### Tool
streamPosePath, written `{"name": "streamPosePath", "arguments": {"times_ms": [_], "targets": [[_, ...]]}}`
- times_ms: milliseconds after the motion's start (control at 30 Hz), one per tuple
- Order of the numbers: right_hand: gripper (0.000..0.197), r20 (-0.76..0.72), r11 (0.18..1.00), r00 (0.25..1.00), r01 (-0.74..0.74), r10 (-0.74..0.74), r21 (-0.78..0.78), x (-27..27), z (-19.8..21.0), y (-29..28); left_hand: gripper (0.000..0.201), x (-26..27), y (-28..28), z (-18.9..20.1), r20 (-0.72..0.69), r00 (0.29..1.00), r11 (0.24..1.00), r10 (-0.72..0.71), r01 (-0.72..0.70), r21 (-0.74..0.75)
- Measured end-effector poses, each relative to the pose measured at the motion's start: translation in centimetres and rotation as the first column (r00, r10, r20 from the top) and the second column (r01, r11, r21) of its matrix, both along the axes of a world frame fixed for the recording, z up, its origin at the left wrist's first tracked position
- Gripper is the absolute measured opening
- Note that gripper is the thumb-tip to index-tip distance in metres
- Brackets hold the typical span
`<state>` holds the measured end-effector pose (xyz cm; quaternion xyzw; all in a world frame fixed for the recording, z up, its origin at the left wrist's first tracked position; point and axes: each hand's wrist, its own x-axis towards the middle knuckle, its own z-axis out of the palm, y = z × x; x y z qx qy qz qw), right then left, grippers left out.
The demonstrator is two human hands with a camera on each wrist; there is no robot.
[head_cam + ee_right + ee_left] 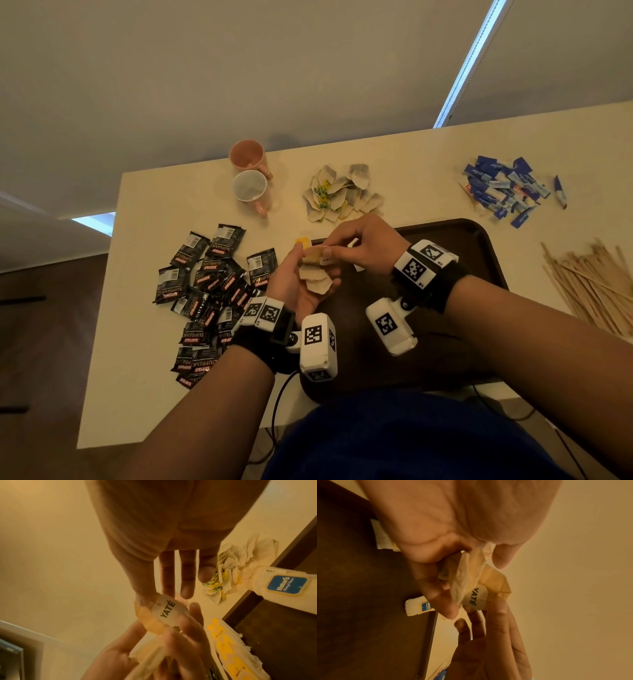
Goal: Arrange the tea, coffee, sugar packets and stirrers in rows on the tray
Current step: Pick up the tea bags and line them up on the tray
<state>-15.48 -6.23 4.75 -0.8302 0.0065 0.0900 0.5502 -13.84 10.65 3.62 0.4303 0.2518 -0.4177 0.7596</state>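
Above the near-left corner of a dark tray (479,246) on a pale bench (154,377), the left hand (294,284) clutches several tea bags (317,277) — the right hand (366,245) pinches the top one's white tag (169,609).

Office break area: mugs (247,173), table (164,192).

Your head view looks steeply down over the table (154,377), both wrist views sit close, sharing the YATÉ tag (475,597).
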Motion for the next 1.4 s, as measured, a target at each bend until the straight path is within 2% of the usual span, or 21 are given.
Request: {"name": "streamPosePath", "arguments": {"times_ms": [300, 467, 600, 633, 733, 900, 1000, 1267, 1400], "targets": [[0.006, 0.068, 0.994, 0.992, 0.105, -0.106, 0.02, 0.4, 0.6, -0.2, 0.042, -0.1, -0.3, -0.3, 0.029, 0.999, 1.0, -0.016, 0.016, -0.008], [0.011, 0.069, 0.988, 0.985, 0.157, -0.156, 0.004, 0.4, 0.6, -0.3, 0.023, -0.3, -0.3, -0.3, 0.159, 0.987, 1.0, -0.027, 0.025, 0.014], [0.015, 0.04, 0.984, 0.983, 0.181, -0.181, 0.01, 0.3, 0.3, -0.1, 0.046, -0.4, -0.2, -0.3, 0.242, 0.968, 0.997, -0.065, 0.056, 0.045], [0.017, 0.031, 0.983, 0.982, 0.186, -0.186, 0.008, 0.3, 0.2, 0.0, 0.045, -0.5, -0.2, -0.4, 0.272, 0.958, 0.995, -0.087, 0.069, 0.078], [0.021, -0.009, 0.986, 0.986, 0.166, -0.166, 0.028, 0.0, 0.3, 0.0, 0.026, -0.6, -0.2, -0.6, 0.327, 0.936, 0.982, -0.13, 0.076, 0.173], [0.011, -0.067, 0.994, 0.993, 0.103, -0.101, 0.031, -0.5, 0.6, -0.5, 0.017, -0.6, -0.3, -0.6, 0.313, 0.942, 0.98, -0.121, 0.063, 0.191], [0.009, -0.076, 0.994, 0.991, 0.112, -0.111, 0.006, -0.5, 0.3, -0.6, 0.016, -0.6, -0.4, -0.4, 0.302, 0.946, 0.978, -0.12, 0.059, 0.201], [0.006, -0.079, 0.992, 0.989, 0.121, -0.123, -0.028, -0.2, 0.1, -0.7, 0.021, -0.5, -0.4, -0.5, 0.281, 0.948, 0.965, -0.151, 0.08, 0.25], [0.008, -0.102, 0.967, 0.962, 0.253, -0.253, -0.018, 0.4, -0.8, -2.1, 0.017, -0.2, -0.7, -0.5, 0.189, 0.975, 0.965, -0.114, 0.064, 0.254]]}}
